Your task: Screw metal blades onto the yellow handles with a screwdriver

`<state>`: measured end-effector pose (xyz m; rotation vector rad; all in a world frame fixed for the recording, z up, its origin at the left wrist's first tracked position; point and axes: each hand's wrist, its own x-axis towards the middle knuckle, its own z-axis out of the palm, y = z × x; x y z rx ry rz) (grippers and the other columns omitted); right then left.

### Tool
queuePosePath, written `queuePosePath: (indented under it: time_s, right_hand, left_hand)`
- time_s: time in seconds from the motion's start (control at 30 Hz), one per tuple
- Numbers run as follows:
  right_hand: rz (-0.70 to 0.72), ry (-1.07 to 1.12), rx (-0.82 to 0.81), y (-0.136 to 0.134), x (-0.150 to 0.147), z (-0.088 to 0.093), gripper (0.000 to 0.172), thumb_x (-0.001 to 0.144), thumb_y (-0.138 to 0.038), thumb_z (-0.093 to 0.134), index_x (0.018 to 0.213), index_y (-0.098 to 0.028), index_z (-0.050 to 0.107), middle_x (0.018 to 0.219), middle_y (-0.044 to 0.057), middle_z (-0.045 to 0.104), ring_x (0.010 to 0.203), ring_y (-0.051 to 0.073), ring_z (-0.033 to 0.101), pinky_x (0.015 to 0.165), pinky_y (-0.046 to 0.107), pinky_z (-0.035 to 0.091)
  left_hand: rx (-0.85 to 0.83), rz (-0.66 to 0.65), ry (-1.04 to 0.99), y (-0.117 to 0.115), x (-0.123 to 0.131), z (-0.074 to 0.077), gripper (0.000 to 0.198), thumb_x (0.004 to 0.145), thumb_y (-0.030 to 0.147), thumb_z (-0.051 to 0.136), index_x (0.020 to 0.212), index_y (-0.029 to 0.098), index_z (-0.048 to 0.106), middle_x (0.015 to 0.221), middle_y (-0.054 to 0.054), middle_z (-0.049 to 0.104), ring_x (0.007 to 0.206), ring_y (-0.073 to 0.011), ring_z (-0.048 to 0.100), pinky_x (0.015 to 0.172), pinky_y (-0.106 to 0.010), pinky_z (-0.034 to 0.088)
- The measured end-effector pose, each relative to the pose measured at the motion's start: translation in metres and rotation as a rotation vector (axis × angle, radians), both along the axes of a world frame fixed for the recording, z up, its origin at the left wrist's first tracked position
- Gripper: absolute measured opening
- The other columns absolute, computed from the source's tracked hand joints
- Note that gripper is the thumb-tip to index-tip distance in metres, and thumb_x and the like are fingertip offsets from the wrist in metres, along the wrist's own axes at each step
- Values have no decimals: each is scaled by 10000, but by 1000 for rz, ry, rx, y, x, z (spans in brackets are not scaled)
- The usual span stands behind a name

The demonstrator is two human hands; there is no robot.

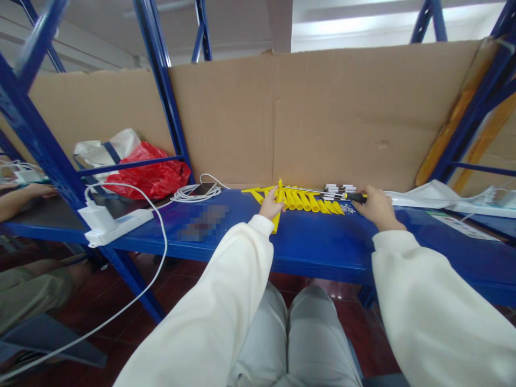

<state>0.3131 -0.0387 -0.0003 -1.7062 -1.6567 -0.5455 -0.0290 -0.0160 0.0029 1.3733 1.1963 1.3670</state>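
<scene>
My left hand (271, 204) grips a yellow plastic piece (276, 223) that stands out from a row of similar yellow pieces (307, 201) on the blue table. In my right hand (375, 205) is the dark handle of a screwdriver (358, 198). Its thin shaft points left, across the row, and reaches toward the piece in my left hand; whether the tip touches it I cannot tell. Small black-and-white items (338, 189) lie behind the shaft, close to my right hand.
The blue table (322, 247) backs onto a cardboard panel (322, 118). At the left are a power strip (121, 226) with a looping cable, a red bag (153, 174) and a coiled white cable (189, 193). Another person's arm (24, 200) shows beyond a blue post. White wrapping (431, 193) lies right.
</scene>
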Motion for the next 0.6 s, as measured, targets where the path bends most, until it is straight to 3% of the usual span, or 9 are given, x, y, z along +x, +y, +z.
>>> queuePosePath:
  time_s: [0.17, 0.43, 0.6]
  right_hand:
    - [38, -39, 18, 4, 1, -2, 313, 854, -347, 628, 1088, -219, 793, 1065, 185, 744, 1086, 413, 649, 903, 522, 531]
    - [-7, -79, -8, 3, 5, -5, 326, 844, -345, 729, 1116, -228, 866, 1103, 180, 743, 1123, 419, 644, 924, 546, 547]
    - [-77, -21, -89, 5, 2, -6, 326, 895, -486, 782, 1077, -227, 856, 1067, 177, 788, 1079, 411, 704, 903, 522, 556]
  left_hand:
    - [21, 7, -30, 7, -1, -4, 959, 789, -122, 719, 1689, 188, 607, 1046, -42, 807, 679, -122, 722, 737, -249, 660]
    - [22, 9, -3, 11, -1, -7, 944, 787, -48, 774, 1677, 233, 630, 1222, -91, 809, 700, -110, 721, 759, -252, 676]
    - [13, 11, 2, 10, 0, -6, 936, 811, -83, 738, 1688, 219, 611, 1202, -84, 814, 748, -124, 754, 741, -225, 659]
